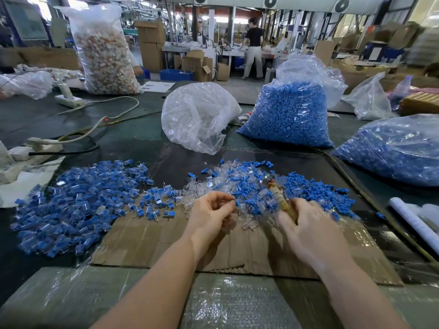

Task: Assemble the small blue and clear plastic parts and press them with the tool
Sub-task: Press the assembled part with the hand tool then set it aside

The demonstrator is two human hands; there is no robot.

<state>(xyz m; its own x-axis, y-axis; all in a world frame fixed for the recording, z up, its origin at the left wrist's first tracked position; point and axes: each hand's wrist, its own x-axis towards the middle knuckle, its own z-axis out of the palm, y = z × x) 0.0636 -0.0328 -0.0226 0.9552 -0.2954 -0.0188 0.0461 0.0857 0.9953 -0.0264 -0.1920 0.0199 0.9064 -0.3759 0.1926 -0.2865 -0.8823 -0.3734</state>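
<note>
— At lower centre of the frame: left hand (pixel 211 210), fingers curled, pinching a small blue part (pixel 237 203) at the fingertips, apparently against a clear part too blurred to make out.

— And lower right?

— Right hand (pixel 306 224), blurred, wrapped round the tan handle of the tool (pixel 280 198), shaft angled up and to the left over the loose pile (pixel 251 186) of unjoined blue and clear pieces at mid-frame.

— Step in hand?

— By the look of it, the joining stage: blue plug being seated in its clear shell, pressing not yet done.

— Finished work?

— Heaped at centre left on the table (pixel 133 143): a broad spread of assembled pieces (pixel 76 198), blue inside clear, partly on the cardboard sheet (pixel 166 245).

— Stock remaining?

— Plenty. Bag of blue parts (pixel 289 115) at upper centre right, another blue bag (pixel 392 150) at the right edge, a nearly slack clear bag (pixel 197 115) at centre.

— Next move?

— Probably bringing the tool tip down squarely on the pinched pair, held steady and aligned, then dropping the result leftward.
</note>
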